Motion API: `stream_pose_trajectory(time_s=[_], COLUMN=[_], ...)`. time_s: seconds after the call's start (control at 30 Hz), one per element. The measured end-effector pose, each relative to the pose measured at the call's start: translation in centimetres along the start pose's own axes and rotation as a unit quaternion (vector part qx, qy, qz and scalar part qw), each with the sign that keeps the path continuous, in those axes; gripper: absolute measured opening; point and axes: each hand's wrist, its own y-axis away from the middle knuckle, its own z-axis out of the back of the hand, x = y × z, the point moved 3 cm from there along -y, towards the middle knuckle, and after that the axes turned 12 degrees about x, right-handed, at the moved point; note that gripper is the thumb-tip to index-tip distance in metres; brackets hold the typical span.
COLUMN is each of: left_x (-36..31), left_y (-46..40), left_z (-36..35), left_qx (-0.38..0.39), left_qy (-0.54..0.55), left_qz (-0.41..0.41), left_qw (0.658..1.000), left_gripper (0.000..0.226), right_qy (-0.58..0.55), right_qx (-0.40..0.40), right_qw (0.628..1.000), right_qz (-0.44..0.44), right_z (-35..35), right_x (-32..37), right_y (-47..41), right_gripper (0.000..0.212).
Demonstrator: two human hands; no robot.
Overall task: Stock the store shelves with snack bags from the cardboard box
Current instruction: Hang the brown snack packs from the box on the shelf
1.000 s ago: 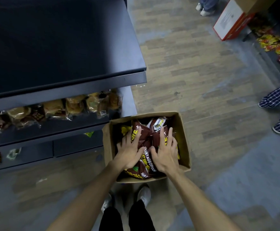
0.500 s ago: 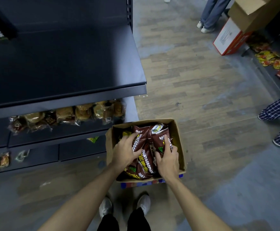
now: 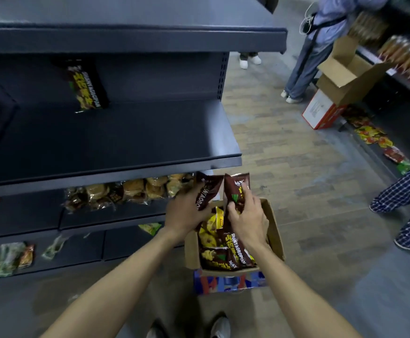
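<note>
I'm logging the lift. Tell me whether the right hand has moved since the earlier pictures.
Yes. The right hand has risen from down among the bags to above the cardboard box rim, gripping a brown snack bag lifted toward the shelf edge.

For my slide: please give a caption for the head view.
Each hand lifts a brown snack bag from the cardboard box.

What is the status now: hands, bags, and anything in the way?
Left hand grips one brown bag; right hand grips another. Both above cardboard box. Middle shelf open, one bag at back.
</note>
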Motion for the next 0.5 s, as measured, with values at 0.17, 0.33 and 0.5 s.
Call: stream_pose_trajectory(time_s=[0.17, 0.33, 0.5], left_x=[2.0, 5.7, 10.1], left_y=[2.9, 5.6, 7.4], left_z=[6.5, 13.6, 19.7], left_qx=[-0.074, -0.158, -0.231], left_qy=[-0.021, -0.060, -0.104], left_qz=[-0.007, 0.011, 0.053], left_qw=[0.997, 0.986, 0.966], left_gripper=[0.050, 0.049, 0.048], right_qy=[-0.010, -0.012, -0.006], right_qx=[-0.030, -0.037, -0.025], right_qw=[0.998, 0.992, 0.984], right_qz=[0.048, 0.122, 0.176], right_z=[0.9, -0.1, -2.3], right_x=[7.8, 15.8, 22.9], right_y=[1.7, 2.4, 2.6], right_gripper=[0.059, 0.056, 0.055])
